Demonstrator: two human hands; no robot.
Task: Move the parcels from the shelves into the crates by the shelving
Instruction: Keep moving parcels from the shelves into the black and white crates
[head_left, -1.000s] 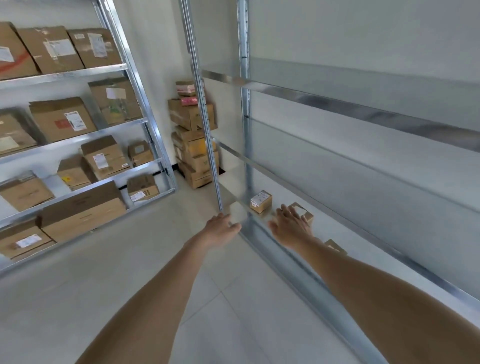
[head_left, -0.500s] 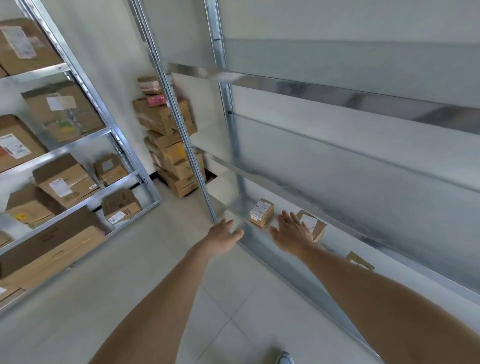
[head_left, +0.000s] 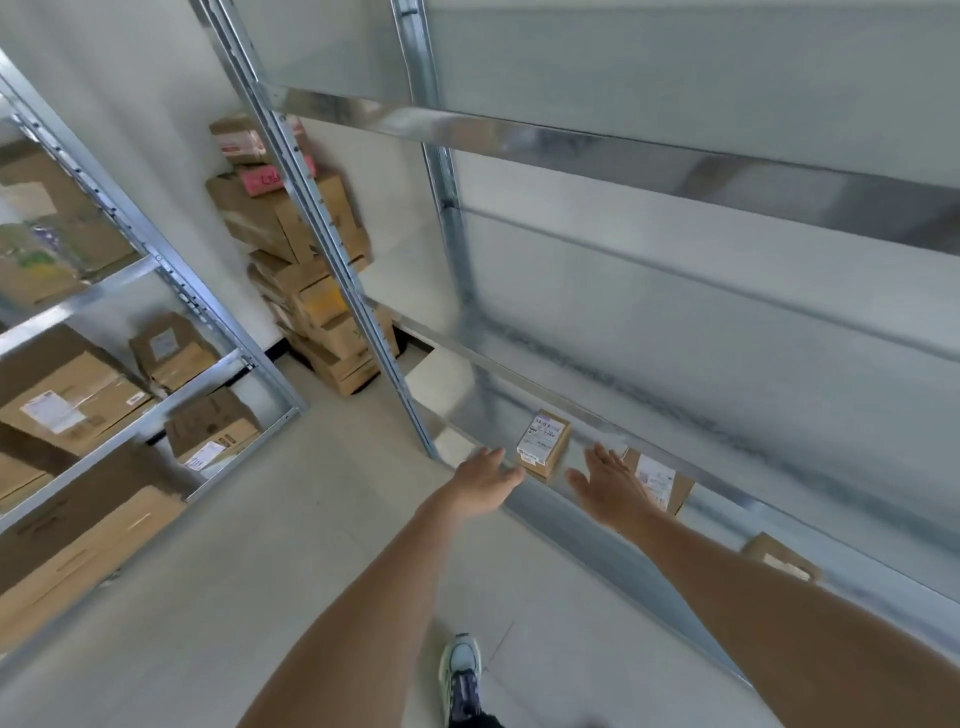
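A small brown parcel with a white label stands on the bottom shelf of the metal rack on the right. My left hand reaches toward it with straight fingers, its fingertips just short of the parcel's left side. My right hand is spread flat to the parcel's right, holding nothing. A second labelled parcel sits right behind that hand, and a third parcel lies farther right on the same shelf.
The rack's upright post stands just left of the shelf. A stack of cardboard boxes fills the corner behind it. Another rack on the left holds several large boxes. My shoe is on the tiled floor.
Both hands have moved forward toward the small parcel on the bottom shelf, and the view has swung right and down, bringing my shoe into view.
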